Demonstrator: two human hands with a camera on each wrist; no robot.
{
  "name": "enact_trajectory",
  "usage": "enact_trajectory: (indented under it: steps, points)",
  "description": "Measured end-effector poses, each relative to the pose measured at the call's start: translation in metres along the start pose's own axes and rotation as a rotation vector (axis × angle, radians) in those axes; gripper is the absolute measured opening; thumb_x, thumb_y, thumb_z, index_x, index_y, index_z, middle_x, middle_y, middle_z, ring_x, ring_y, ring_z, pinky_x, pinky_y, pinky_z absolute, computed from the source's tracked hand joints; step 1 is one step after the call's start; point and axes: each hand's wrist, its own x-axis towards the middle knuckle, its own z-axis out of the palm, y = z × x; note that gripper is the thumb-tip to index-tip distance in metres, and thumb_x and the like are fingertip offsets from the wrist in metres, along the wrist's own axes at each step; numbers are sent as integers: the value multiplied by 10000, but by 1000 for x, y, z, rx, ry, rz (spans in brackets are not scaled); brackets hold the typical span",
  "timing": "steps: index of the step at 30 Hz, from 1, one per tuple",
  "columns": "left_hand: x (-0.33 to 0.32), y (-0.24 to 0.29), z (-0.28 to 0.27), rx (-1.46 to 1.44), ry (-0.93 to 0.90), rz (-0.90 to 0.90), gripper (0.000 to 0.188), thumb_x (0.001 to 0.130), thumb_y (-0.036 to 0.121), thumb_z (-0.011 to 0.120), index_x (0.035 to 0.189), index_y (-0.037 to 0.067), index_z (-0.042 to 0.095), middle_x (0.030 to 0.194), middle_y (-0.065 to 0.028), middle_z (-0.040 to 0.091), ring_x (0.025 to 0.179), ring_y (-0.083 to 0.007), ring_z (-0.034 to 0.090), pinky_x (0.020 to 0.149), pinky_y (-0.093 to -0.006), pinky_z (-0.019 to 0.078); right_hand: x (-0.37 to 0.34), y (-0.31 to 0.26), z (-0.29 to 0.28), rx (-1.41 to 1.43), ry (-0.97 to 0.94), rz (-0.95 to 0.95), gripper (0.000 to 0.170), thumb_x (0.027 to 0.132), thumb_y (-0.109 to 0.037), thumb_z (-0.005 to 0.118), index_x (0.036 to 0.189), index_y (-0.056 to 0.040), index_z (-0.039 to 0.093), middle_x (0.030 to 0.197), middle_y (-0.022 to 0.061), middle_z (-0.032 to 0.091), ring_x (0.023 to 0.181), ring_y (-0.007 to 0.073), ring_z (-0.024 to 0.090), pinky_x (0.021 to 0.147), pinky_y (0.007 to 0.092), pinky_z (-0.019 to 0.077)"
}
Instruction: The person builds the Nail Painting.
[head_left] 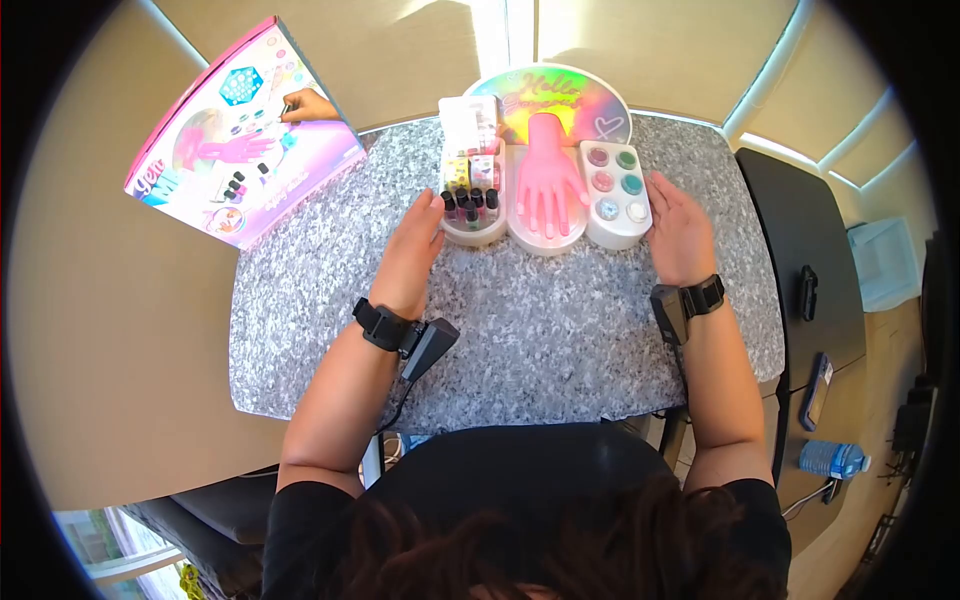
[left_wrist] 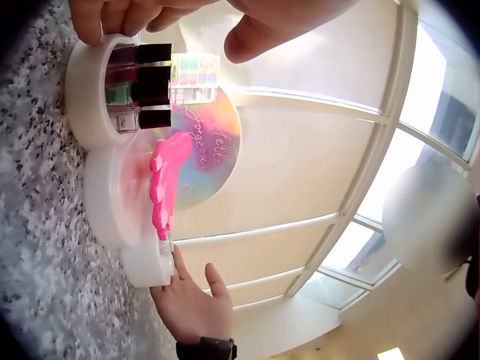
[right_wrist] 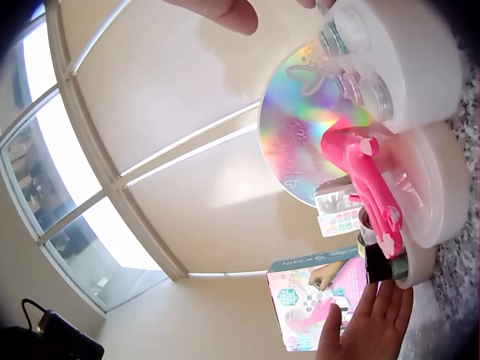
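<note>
A white nail-art stand sits at the far side of the table, with a rainbow backboard behind it. In its middle section a pink toy hand lies with fingers pointing toward me. The left section carries several black-capped nail polish bottles, rolls of patterned tape and a sticker sheet. Several small glitter pots fill the right section. My left hand rests along the stand's left side, fingers straight. On the opposite side my right hand lies flat against the right section.
A pink and white product box stands at the back left corner of the speckled grey table. To the right, a dark surface holds a phone and a water bottle, with a light blue bin beyond.
</note>
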Motion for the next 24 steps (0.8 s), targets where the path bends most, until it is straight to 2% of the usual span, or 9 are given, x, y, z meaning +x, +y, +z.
enact_trajectory:
  steps: [3, 6, 8, 9, 12, 14, 15, 18, 24]
  points:
    - [0, 5, -23, -119, 32, 0, 709, 1137, 408, 585, 1695, 22, 382, 1744, -158, 421, 1643, -281, 344, 1330, -477, 280, 4, -5, -11, 44, 101, 40, 669, 1140, -320, 469, 1665, 78, 354, 1699, 216, 436, 1536, 326, 450, 1305, 448, 344]
    - [-3, 28, -59, -249, 149, 59, 530, 1132, 356, 580, 1574, 67, 545, 1618, -141, 574, 1517, -253, 500, 1244, -455, 399, -12, -9, -27, -155, 214, -170, 690, 1120, -339, 538, 1657, 64, 375, 1675, 217, 453, 1496, 334, 473, 1286, 463, 366]
    - [-15, 32, -79, -480, 240, 114, 364, 1147, 358, 543, 1384, 99, 639, 1364, -67, 709, 1279, -212, 646, 1122, -402, 495, -28, -21, -36, -2, 210, -211, 547, 1102, -297, 617, 1571, -28, 527, 1559, 147, 578, 1371, 255, 548, 1205, 445, 419]
    - [-22, 31, -82, -476, 240, 109, 364, 1147, 358, 543, 1384, 99, 639, 1364, -67, 709, 1279, -212, 646, 1122, -402, 495, -36, -24, -40, -9, 219, -241, 502, 1102, -294, 621, 1531, -42, 558, 1496, 129, 617, 1319, 236, 577, 1150, 419, 457]
    - [-42, 25, -87, -507, 260, 171, 298, 1163, 369, 512, 1081, 118, 650, 1054, -12, 695, 966, -169, 659, 926, -362, 525, -58, -23, -45, 5, 224, -308, 385, 1104, -266, 618, 1422, -49, 608, 1336, 91, 663, 1169, 196, 618, 1029, 375, 503]
    - [-49, 16, -81, -428, 84, 325, 408, 1180, 365, 483, 851, 133, 545, 847, -11, 593, 792, -155, 554, 787, -351, 468, -57, -19, -58, 44, 143, -319, 324, 1105, -245, 614, 1365, -52, 619, 1236, 67, 657, 1087, 180, 615, 953, 355, 503]
    - [-50, 16, -67, -335, 222, 360, 494, 1193, 359, 468, 752, 137, 459, 743, -26, 512, 721, -147, 459, 708, -348, 394, -58, -18, -61, 84, 67, -330, 264, 1106, -223, 610, 1309, -55, 630, 1137, 44, 650, 1005, 163, 611, 877, 334, 503]
    - [-44, -5, -76, -41, 260, 469, 518, 1199, 370, 459, 741, 127, 454, 717, -35, 495, 704, -149, 450, 699, -337, 384, -59, -14, -55, 106, 65, -323, 197, 1107, -183, 600, 1249, -52, 641, 998, 24, 613, 875, 142, 582, 785, 314, 477]
    - [-35, -18, -76, -226, 303, 361, 569, 1186, 379, 513, 693, 95, 517, 691, -57, 546, 644, -146, 460, 603, -313, 347, -54, -4, -51, 6, 130, -385, 151, 1106, -128, 592, 1195, -39, 676, 864, 14, 577, 728, 123, 534, 685, 295, 453]
